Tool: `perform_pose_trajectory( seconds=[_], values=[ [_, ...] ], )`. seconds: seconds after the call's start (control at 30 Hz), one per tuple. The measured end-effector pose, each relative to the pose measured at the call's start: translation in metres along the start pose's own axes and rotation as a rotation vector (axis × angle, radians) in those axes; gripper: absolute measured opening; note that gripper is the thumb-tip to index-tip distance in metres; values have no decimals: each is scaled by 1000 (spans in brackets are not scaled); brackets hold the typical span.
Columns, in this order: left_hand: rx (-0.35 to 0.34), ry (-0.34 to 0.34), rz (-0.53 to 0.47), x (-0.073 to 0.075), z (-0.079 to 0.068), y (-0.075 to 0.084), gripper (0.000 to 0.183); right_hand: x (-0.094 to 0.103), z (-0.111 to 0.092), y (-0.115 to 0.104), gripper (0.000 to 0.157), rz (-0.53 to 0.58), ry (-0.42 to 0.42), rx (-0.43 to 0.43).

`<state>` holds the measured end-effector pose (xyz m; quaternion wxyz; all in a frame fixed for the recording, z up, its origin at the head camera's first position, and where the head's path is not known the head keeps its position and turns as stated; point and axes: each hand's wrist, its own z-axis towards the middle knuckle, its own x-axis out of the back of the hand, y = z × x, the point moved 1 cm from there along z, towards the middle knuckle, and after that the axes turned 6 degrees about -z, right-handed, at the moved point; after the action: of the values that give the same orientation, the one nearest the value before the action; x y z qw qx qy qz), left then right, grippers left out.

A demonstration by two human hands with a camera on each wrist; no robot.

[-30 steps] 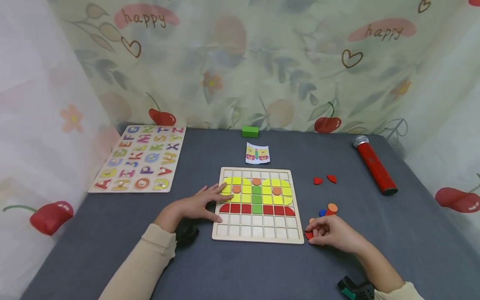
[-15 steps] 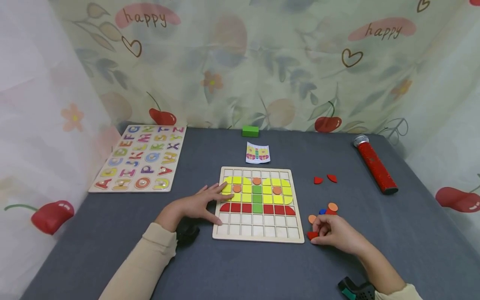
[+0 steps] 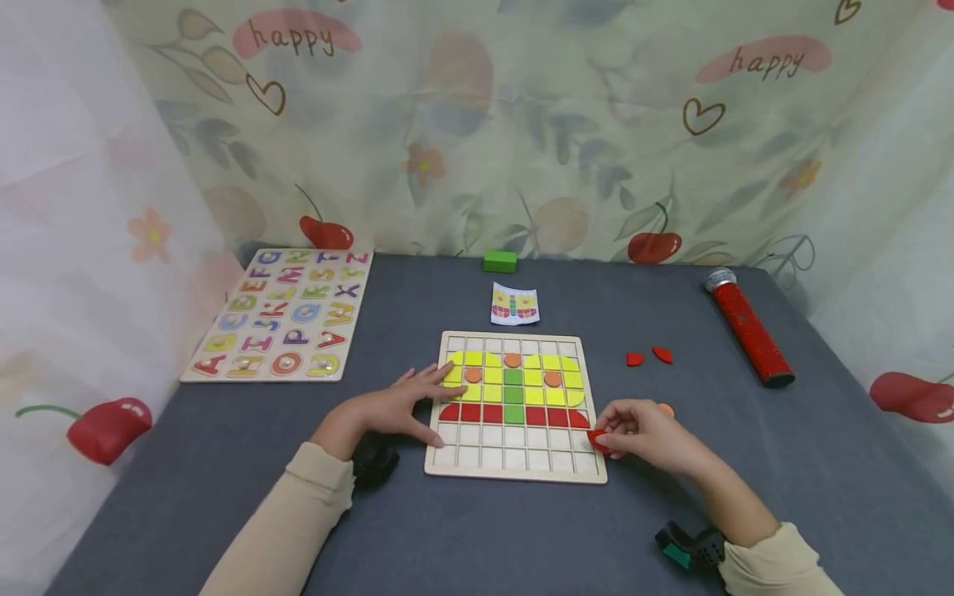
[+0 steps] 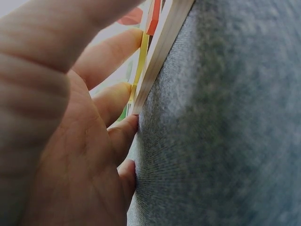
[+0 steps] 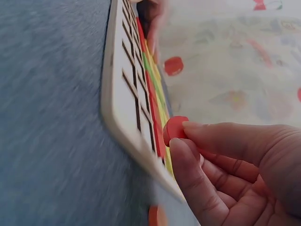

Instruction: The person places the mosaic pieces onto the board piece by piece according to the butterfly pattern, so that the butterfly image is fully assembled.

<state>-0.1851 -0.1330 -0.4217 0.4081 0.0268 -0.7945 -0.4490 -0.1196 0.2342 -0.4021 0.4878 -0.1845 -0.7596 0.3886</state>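
Note:
A wooden grid board [image 3: 516,476] holds yellow, red, green and orange tiles in its upper rows; the lower cells are bare. My left hand [image 3: 398,406] rests on the board's left side with fingers spread, fingertips touching the yellow tiles and the thumb at the frame. At the right edge of the board, my right hand [image 3: 644,430] pinches a red tile [image 5: 176,129] with a rounded side between thumb and index finger, just above the board. An orange round tile [image 3: 667,410] shows partly behind the right hand, which hides other loose pieces.
Two red tiles, one of them a quarter-round tile [image 3: 634,358], lie right of the board. Behind it are a pattern card [image 3: 514,305] and a green block [image 3: 499,261]. An alphabet puzzle [image 3: 279,319] lies far left, a red microphone [image 3: 751,331] far right.
My right hand has picked up the red tile from the table and carried it up and left to the board's right edge. The left hand stays in place.

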Motion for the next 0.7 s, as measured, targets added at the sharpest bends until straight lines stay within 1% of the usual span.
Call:
perform_pose_trajectory(
  seconds=[0.07, 0.17, 0.3, 0.43, 0.53, 0.63, 0.7],
  values=[
    [-11, 1, -4, 0, 0, 0, 82, -3, 6, -6, 24, 1, -1, 6],
    [-2, -2, -6, 1, 0, 1, 83, -8, 17, -15, 21, -26, -6, 33],
    [1, 3, 6, 1, 0, 0, 82, -19, 36, -31, 19, -40, -40, 76],
    [-5, 2, 8, 1, 0, 0, 82, -36, 56, -47, 16, -29, -77, 125],
    [1, -2, 6, 1, 0, 0, 82, -51, 71, -59, 15, -34, -88, 157],
    [-1, -1, 14, 0, 0, -1, 82, -66, 87, -70, 14, -29, -97, 170],
    [-8, -2, 16, 0, 0, -1, 81, -76, 96, -76, 14, -17, -107, 163]
  ],
)
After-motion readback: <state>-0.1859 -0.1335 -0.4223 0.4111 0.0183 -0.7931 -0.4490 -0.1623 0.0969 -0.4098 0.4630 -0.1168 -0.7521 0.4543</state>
